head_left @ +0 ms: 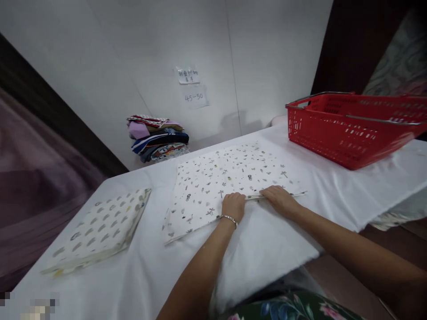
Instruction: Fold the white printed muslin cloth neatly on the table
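Note:
A white cloth with small grey prints (pixel 230 175) lies flat on the white-covered table (pixel 267 249). Both my hands rest on its near edge. My left hand (pixel 232 205), with a silver bracelet at the wrist, has its fingers curled onto the edge. My right hand (pixel 279 198) lies beside it with fingers bent down over the same edge. It looks as if both hands pinch the cloth's border.
A folded printed cloth (pixel 100 231) lies at the table's left. A stack of folded colourful fabrics (pixel 158 138) stands at the back by the wall. A red plastic basket (pixel 353 126) sits at the right rear. Paper notes hang on the wall.

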### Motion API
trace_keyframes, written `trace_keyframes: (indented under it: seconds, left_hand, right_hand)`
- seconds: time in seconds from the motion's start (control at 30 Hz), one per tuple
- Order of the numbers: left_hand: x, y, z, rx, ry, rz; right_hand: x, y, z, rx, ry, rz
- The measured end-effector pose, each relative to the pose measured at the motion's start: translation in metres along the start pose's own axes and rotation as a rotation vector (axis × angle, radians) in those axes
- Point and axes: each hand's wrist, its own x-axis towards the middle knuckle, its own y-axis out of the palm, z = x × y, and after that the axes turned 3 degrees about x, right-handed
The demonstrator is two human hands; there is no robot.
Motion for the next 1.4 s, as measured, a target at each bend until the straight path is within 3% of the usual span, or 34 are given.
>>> trace_keyframes:
  seconds: [0.27,0.43,0.77,0.93,1.13,1.4]
  left_hand:
    - [0.000,0.000,0.001,-0.025,-0.011,-0.028]
    - [-0.001,0.003,0.001,-0.022,0.011,-0.053]
    - [-0.002,0.005,0.001,-0.011,0.026,-0.038]
    - [0.001,0.003,0.005,0.027,0.038,-0.097]
    - [0.001,0.009,0.005,0.029,0.097,-0.088]
    - [-0.005,0.009,0.003,-0.009,0.124,-0.166]
  right_hand:
    - [-0.049,-0.023,-0.061,-0.130,0.089,-0.063]
    - [-0.066,-0.033,-0.081,-0.113,0.153,-0.073]
    - [-0.075,-0.038,-0.098,-0.094,0.172,-0.003]
    - [-0.071,-0.041,-0.103,-0.090,0.201,-0.076]
    - [-0.073,-0.041,-0.100,-0.065,0.215,0.027]
    - [-0.087,-0.033,-0.100,0.043,0.309,-0.091]
